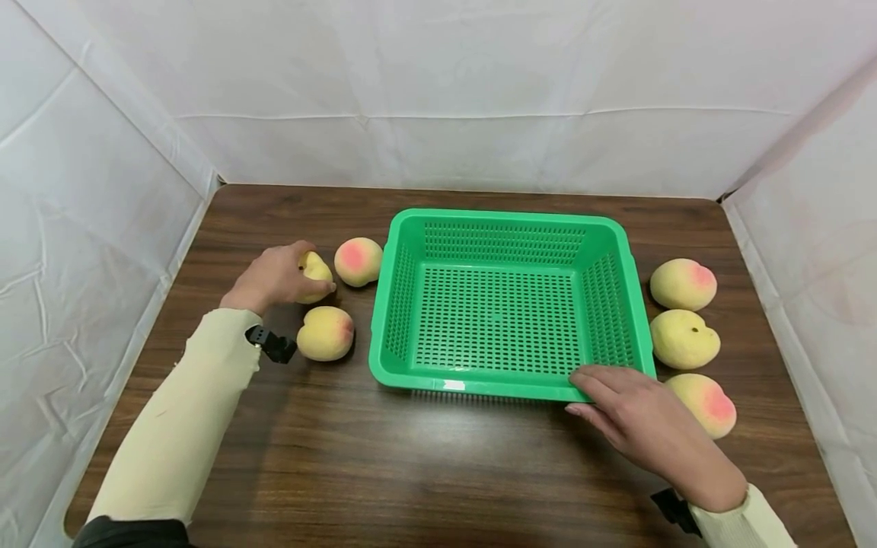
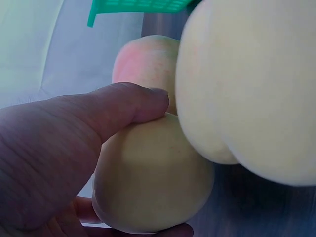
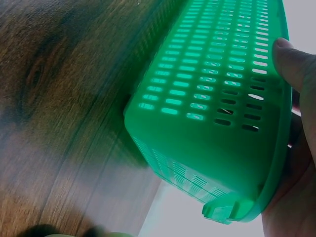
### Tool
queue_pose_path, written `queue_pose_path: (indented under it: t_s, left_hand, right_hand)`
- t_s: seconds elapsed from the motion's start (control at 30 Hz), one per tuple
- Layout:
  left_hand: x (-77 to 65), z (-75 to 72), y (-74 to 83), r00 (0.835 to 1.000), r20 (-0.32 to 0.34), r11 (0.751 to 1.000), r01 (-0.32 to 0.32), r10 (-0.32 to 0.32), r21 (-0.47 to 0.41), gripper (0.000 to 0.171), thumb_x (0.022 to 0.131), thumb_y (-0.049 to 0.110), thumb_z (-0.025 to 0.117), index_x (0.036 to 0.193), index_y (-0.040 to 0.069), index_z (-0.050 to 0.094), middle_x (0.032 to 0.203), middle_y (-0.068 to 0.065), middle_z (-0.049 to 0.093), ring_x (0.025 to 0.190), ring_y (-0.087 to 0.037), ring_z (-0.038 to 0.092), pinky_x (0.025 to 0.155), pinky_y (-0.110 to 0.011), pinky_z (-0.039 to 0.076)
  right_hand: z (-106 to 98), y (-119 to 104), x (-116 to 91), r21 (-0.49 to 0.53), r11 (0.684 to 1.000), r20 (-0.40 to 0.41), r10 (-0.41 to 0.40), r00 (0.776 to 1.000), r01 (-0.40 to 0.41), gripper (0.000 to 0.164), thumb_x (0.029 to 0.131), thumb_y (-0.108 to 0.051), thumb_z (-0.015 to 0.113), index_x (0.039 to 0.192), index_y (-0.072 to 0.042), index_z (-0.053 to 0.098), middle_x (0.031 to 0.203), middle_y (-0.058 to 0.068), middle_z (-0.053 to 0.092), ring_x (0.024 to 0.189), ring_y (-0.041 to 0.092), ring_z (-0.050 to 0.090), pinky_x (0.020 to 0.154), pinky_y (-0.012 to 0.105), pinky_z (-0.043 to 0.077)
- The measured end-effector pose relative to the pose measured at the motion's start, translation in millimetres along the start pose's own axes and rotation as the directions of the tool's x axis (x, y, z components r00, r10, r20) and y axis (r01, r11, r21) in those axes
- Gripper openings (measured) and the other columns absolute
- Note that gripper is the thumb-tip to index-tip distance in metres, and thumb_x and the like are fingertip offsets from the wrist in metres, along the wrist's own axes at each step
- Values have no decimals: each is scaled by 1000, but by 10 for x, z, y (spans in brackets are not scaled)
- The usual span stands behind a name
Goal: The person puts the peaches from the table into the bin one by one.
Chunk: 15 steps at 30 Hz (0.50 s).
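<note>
On the left, my left hand (image 1: 277, 275) grips a yellow peach (image 1: 315, 275), thumb on one side and fingers round the other, as the left wrist view also shows. A pink-blushed peach (image 1: 358, 261) lies just right of it, and another peach (image 1: 325, 333) sits nearer me. In the middle stands a green plastic basket (image 1: 510, 390) with slotted walls and nothing inside. My right hand (image 1: 640, 422) holds its near right rim; in the right wrist view the thumb (image 3: 291, 61) lies over the basket's edge (image 3: 279, 168), while the fingers are partly hidden.
Three more peaches line the basket's right side: a far one (image 1: 683, 285), a middle one (image 1: 685, 339) and a near one (image 1: 704, 403) partly behind my right hand. White sheeting (image 1: 479, 114) walls the brown wooden table (image 1: 411, 472) at the back and both sides.
</note>
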<state>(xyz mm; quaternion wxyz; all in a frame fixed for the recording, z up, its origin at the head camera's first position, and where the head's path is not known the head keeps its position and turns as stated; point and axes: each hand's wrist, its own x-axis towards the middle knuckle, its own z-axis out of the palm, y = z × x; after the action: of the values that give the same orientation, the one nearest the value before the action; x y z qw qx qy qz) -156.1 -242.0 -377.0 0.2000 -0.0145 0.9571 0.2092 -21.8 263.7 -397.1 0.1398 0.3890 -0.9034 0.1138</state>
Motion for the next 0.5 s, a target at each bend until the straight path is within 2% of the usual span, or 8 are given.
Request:
queue_pose_path:
  t_s: [0.5]
  left_hand:
    - [-110, -108, 86, 999, -31, 1000, -15, 15, 3, 82, 91, 48, 71, 155, 6, 42, 129, -24, 59, 105, -38, 57, 85, -51, 49]
  right_hand:
    - [-12, -3, -4, -2, 1000, 15, 9, 1000, -9, 53, 110, -53, 39, 113, -12, 71, 108, -1, 74, 97, 21, 73, 82, 42, 60]
